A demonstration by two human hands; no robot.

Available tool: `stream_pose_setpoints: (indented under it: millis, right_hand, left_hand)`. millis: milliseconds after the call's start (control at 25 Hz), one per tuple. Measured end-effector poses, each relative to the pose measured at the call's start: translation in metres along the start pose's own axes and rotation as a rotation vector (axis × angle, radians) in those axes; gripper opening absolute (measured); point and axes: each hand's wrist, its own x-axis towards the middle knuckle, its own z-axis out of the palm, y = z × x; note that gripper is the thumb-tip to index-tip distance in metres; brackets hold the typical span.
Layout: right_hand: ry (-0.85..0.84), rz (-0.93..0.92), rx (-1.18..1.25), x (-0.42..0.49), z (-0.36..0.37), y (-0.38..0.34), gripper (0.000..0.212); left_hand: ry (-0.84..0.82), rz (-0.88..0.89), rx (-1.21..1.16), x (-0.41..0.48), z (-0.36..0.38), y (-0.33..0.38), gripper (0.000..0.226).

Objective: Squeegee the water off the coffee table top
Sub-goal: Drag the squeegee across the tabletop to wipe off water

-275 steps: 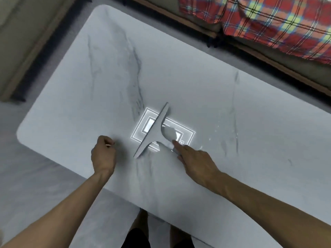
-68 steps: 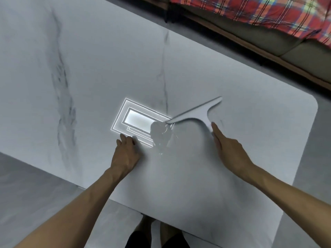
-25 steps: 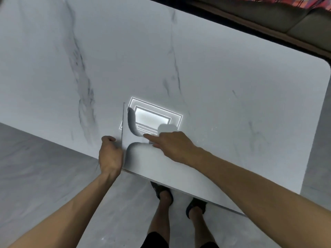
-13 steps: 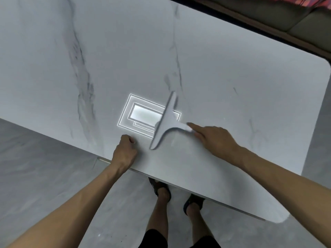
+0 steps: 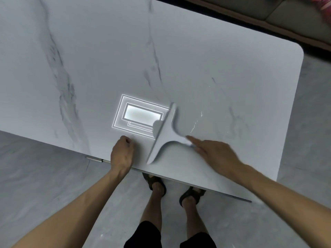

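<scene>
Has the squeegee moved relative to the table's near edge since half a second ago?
Cannot tell with confidence. The squeegee, held by the right hand, sits close to the coffee table's near edge in both frames, though the head camera shifted too.

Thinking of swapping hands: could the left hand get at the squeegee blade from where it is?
Probably yes: the left hand rests on the table right beside the blade, nothing between them.

One coffee table (image 5: 197,51), one squeegee (image 5: 163,133), two hands, left (image 5: 121,154) and right (image 5: 216,154), two sandalled feet (image 5: 158,183).
</scene>
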Motion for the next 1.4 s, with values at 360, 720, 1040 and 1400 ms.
stream_pose_setpoints:
  millis: [360,720,1040,1400]
  right_hand:
    - [-0.054,-0.195,-0.166,-0.019,0.054,0.012,0.048]
    - [-0.120,-0.007,-0.205,-0.108,-0.010,0.131,0.043]
    - [-0.164,-0.437,-0.365,-0.046,0.043,0.069,0.048]
    - [-0.066,-0.123,-0.298,-0.121,-0.029,0.243,0.046]
  left_hand:
    - [-0.093,0.093,0.153,-0.031,0.025,-0.014,0.016]
    - [-0.180,0.147,0.187,-0.067,0.081,0.041,0.022]
    - [-0.044,0.024,0.125,-0.092,0.101,0.037,0.015]
    - [-0.192,0.124,0.237,-0.124,0.150,0.079,0.024]
